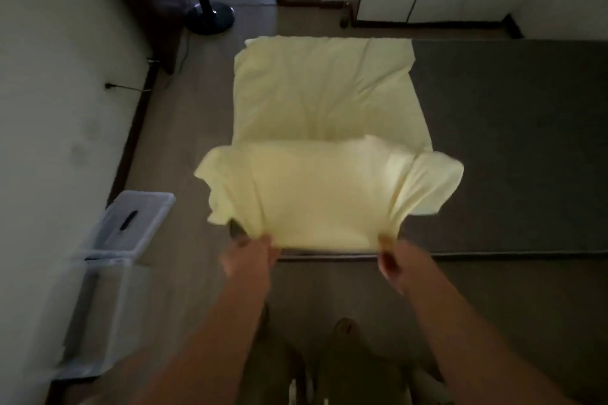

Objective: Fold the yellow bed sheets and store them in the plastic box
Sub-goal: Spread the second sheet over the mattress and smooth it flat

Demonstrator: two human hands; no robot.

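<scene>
Dim room — soft motion blur

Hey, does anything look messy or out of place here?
Nothing damaged. The yellow sheet lies half on the floor, half on the dark rug, near edge lifted by both hands. The plastic box sits open, lid beside it.

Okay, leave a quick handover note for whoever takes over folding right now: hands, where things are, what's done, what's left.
Left hand and right hand each pinch a near corner of the yellow sheet, lifted over the part that lies flat on the floor and the dark rug.
Plastic box stands by the left wall; what looks like its lid lies just beyond it. No sheet is visible inside the box.
Done: a fold is under way.
Left: finish folding, then put the sheet in the box.
</scene>
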